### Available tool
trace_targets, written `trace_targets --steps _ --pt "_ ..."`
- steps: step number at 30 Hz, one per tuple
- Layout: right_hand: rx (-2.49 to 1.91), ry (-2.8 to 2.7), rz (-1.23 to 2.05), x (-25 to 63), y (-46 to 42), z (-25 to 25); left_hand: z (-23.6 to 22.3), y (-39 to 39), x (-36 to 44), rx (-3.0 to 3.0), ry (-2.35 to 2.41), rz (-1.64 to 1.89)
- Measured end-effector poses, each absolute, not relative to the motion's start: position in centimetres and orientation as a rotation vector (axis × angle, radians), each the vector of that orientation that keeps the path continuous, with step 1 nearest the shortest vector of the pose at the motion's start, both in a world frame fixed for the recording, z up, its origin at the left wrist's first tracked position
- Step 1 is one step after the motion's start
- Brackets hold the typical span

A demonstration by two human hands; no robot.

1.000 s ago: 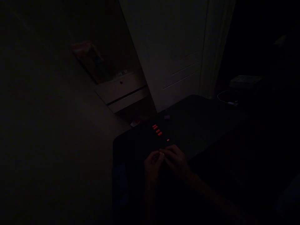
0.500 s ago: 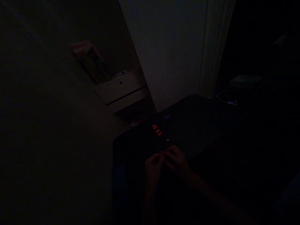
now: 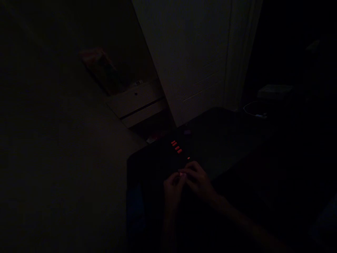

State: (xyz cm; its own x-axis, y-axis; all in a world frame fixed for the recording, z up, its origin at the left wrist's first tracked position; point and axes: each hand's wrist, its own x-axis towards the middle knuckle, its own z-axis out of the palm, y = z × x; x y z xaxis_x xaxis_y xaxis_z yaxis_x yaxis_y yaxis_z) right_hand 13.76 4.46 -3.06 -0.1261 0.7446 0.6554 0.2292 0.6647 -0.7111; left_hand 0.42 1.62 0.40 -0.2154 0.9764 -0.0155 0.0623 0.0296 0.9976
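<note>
The room is very dark. My left hand point(image 3: 172, 188) and my right hand point(image 3: 198, 181) meet fingertip to fingertip over a black table point(image 3: 226, 140). The fingers of both are curled and pressed together, and whatever is between them is hidden by the darkness. Just beyond the fingertips a row of small glowing red marks point(image 3: 176, 147) lies on the tabletop, with one more single red mark point(image 3: 188, 158) closer to my right hand.
A pale door point(image 3: 189, 63) stands behind the table. A low light drawer unit point(image 3: 137, 103) sits on the floor at its left, with a colourful package point(image 3: 98, 66) leaning beyond it. A white cable point(image 3: 254, 109) and a box point(image 3: 275, 91) lie at right.
Both hands stay joined at the same spot; the fingers shift only slightly. The picture has grown a little darker.
</note>
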Motion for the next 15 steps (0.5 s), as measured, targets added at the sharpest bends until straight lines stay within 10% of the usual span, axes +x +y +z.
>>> trace_targets --steps 15 --pt "-0.841 -1.695 0.557 13.43 4.52 -3.17 0.75 1.47 -0.06 1.292 1.49 1.257"
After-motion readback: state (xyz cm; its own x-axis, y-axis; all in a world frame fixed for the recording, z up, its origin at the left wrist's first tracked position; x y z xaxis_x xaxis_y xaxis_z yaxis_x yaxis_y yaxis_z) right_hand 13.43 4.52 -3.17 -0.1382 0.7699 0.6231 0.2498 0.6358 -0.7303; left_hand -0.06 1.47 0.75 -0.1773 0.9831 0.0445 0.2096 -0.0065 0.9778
